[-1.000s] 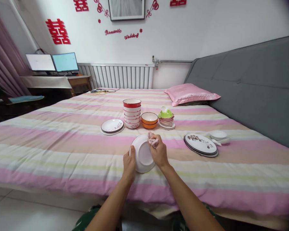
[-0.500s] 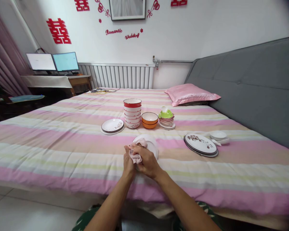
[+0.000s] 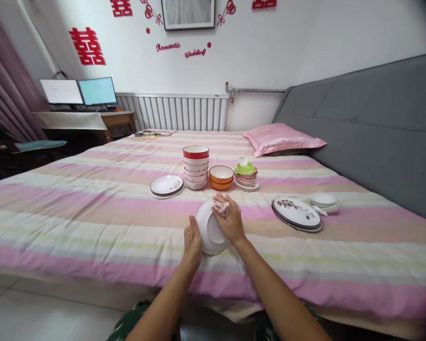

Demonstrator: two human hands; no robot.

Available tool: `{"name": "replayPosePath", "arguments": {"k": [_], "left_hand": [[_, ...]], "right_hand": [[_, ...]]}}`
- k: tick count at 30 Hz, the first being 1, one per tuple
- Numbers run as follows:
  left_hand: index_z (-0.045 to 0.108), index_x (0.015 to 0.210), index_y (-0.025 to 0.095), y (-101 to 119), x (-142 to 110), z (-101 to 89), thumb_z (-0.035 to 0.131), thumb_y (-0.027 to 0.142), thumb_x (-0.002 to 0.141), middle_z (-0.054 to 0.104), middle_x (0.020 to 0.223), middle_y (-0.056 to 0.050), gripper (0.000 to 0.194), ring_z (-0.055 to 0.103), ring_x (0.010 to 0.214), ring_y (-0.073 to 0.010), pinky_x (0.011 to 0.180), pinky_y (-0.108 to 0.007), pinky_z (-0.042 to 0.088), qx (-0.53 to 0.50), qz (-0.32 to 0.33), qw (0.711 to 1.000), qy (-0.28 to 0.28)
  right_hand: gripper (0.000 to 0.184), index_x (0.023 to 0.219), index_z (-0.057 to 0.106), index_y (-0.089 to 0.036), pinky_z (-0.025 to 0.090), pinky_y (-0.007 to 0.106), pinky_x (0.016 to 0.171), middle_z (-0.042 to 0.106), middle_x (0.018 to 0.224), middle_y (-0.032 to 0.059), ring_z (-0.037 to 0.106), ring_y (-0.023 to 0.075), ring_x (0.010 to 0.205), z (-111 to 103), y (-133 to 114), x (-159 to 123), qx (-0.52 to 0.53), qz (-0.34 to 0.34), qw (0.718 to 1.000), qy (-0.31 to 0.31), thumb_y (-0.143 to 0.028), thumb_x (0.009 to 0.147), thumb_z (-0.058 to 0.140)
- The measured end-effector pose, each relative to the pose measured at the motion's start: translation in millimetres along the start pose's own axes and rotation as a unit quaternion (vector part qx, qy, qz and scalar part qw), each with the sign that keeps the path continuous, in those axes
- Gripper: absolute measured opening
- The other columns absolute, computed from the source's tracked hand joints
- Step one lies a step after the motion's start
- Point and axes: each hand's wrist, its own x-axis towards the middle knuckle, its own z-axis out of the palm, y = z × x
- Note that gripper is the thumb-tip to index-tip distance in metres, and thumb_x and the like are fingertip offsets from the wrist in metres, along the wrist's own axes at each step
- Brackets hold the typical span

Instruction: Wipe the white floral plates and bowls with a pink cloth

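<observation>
Head view: left fingers [image 3: 192, 224] clamped on white plate [image 3: 212, 234]; right fingers [image 3: 220, 197] gripping cloth [image 3: 222, 209] against plate.

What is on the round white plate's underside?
A crumpled pale pink cloth, held in the right hand, near the rim of the plate. The surface beneath them is covered.

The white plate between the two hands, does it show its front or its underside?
Underside: the white plate turns its raised round foot toward the camera.

"Romantic" [image 3: 168, 47] and "Wedding" [image 3: 195, 53] stand in red on the wall [image 3: 262, 52] near twelve o'clock; red 囍 signs [image 3: 88, 46] hang at ten, eleven and one (upper two cut off).
</observation>
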Motion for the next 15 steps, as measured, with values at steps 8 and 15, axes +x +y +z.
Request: {"name": "replayPosePath", "arguments": {"k": [8,15], "left_hand": [[0.069,0.092,0.007,-5,4,-0.6,0.042,0.076,0.072,0.072,0.084,-0.017,0.077,0.068,0.076,-0.0241,0.065,-0.029,0.053,-0.032,-0.027,0.999,0.028],[0.066,0.099,0.009,-10,14,-1.1,0.037,0.071,0.079,0.070,0.100,-0.018,0.071,0.068,0.088,-0.0246,0.071,-0.030,0.054,-0.050,-0.076,0.993,0.074]], "right_hand": [[0.039,0.115,0.059,-0.020,0.044,0.040,0.095,0.064,0.118,0.0094,0.059,0.0229,0.109,7,10,-23,0.063,0.161,0.983,0.059,-0.037,0.079,0.055],[0.042,0.123,0.052,-0.017,0.024,0.054,0.107,0.050,0.134,0.0141,0.034,0.0293,0.133,29,-3,-68,0.034,0.151,0.982,0.112,-0.034,0.084,0.050]]}}
